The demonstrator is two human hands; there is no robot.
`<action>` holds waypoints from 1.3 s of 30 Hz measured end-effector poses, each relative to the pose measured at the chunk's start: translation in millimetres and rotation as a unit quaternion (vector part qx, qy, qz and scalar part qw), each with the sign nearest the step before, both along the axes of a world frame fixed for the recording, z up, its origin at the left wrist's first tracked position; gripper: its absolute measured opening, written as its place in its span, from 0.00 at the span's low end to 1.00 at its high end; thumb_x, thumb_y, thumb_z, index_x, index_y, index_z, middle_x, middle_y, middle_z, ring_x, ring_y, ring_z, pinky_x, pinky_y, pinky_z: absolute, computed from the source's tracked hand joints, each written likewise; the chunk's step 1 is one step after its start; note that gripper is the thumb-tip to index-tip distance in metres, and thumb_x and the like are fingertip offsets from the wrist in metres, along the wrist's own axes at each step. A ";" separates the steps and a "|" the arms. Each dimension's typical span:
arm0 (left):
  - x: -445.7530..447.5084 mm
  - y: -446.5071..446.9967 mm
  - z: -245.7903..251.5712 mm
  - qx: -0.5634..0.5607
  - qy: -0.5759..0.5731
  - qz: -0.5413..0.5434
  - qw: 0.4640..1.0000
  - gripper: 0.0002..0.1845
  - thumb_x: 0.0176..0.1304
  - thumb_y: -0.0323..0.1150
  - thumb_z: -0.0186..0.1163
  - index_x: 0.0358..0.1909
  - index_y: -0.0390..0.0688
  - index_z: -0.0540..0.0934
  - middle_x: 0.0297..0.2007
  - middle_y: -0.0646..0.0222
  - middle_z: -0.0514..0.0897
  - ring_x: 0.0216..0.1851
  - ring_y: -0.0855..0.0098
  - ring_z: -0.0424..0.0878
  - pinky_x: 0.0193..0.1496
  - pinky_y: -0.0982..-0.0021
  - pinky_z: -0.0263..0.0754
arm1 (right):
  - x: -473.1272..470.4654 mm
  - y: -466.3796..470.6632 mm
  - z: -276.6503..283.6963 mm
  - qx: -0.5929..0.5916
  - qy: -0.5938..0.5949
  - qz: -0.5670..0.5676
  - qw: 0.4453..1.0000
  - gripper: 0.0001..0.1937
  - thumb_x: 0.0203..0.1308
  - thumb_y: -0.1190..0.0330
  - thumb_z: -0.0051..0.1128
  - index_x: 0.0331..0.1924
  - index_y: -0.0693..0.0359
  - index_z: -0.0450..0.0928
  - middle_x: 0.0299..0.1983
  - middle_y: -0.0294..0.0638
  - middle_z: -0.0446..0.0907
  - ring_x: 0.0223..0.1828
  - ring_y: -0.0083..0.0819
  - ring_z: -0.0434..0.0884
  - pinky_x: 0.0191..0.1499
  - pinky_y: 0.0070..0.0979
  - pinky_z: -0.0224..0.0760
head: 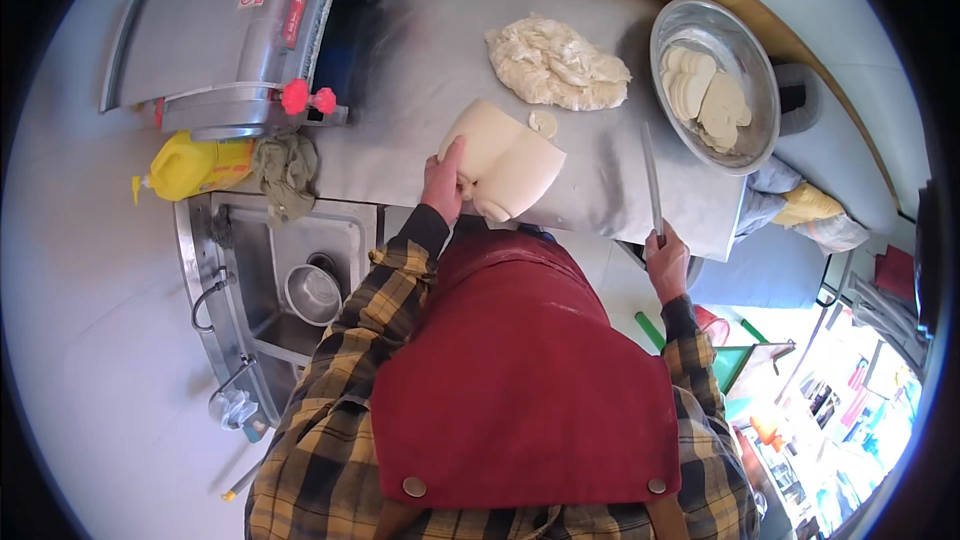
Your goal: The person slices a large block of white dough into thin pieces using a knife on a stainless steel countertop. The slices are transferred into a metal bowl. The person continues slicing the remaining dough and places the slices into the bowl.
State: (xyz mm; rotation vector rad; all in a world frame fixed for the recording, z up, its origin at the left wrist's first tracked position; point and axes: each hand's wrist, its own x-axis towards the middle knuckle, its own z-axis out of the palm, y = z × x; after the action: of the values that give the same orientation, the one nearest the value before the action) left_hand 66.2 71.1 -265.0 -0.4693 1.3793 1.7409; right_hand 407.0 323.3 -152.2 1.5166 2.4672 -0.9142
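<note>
My left hand (pixel 444 184) grips the left end of a thick, smooth roll of pale dough (pixel 517 154), with a lengthwise groove, near the front edge of the steel table (pixel 420 30). In my right hand (pixel 667 262) is a knife (pixel 652 172) by its dark handle; its long blade points away from me, apart from the dough. Just behind the roll lies a small round dough piece (pixel 543 123). A rough, lumpy mass of dough (pixel 559 64) rests farther back. To the right, a metal bowl (pixel 766 75) holds several flat dough slices (pixel 690 82).
At the back left stands a metal machine (pixel 217 37) with red knobs. A yellow plastic jug (pixel 199 165) and a crumpled cloth (pixel 287 172) lie below it. The steel sink (pixel 262 240) on the left contains a small metal bowl (pixel 313 296). Cloth bundles (pixel 814 206) sit beyond the table's right end.
</note>
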 end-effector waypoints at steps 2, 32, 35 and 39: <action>-4.2 -4.3 5.6 -0.019 0.024 -0.043 0.999 0.25 0.70 0.49 0.71 0.49 0.38 0.73 0.39 0.64 0.84 0.31 0.72 0.83 0.24 0.69 0.72 | -14.4 -5.9 29.2 -0.010 0.022 0.032 0.999 0.20 0.69 0.71 0.58 0.62 0.70 0.81 0.31 0.59 0.85 0.33 0.48 0.88 0.40 0.41 0.80; -3.0 -11.7 31.0 -0.367 0.348 -0.277 0.817 0.44 0.70 0.57 0.66 0.71 0.28 0.70 0.74 0.44 0.70 0.76 0.49 0.67 0.76 0.56 0.66 | -91.0 -23.2 36.4 -0.016 0.135 0.314 0.940 0.20 0.66 0.69 0.61 0.61 0.60 0.78 0.41 0.52 0.84 0.40 0.56 0.86 0.45 0.51 0.81; 0.9 1.4 23.8 -0.392 0.506 -0.336 0.691 0.57 0.63 0.62 0.69 0.79 0.29 0.58 0.76 0.40 0.65 0.79 0.44 0.61 0.79 0.48 0.58 | -99.6 -26.1 32.9 -0.011 0.097 0.325 0.941 0.19 0.66 0.69 0.60 0.59 0.60 0.78 0.41 0.52 0.84 0.40 0.56 0.86 0.44 0.51 0.81; 27.5 50.8 39.3 -0.409 0.539 -0.411 0.610 0.66 0.55 0.69 0.72 0.81 0.30 0.55 0.80 0.42 0.58 0.82 0.45 0.53 0.79 0.36 0.49 | -100.8 -28.9 38.0 -0.015 0.029 0.322 0.946 0.17 0.66 0.68 0.60 0.57 0.61 0.77 0.39 0.53 0.85 0.39 0.57 0.86 0.43 0.52 0.81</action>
State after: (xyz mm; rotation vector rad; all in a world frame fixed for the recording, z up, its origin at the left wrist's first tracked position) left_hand 93.6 121.9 -225.7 0.8938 2.6297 0.3595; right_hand 306.2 294.3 -114.2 0.5854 2.6878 -0.8555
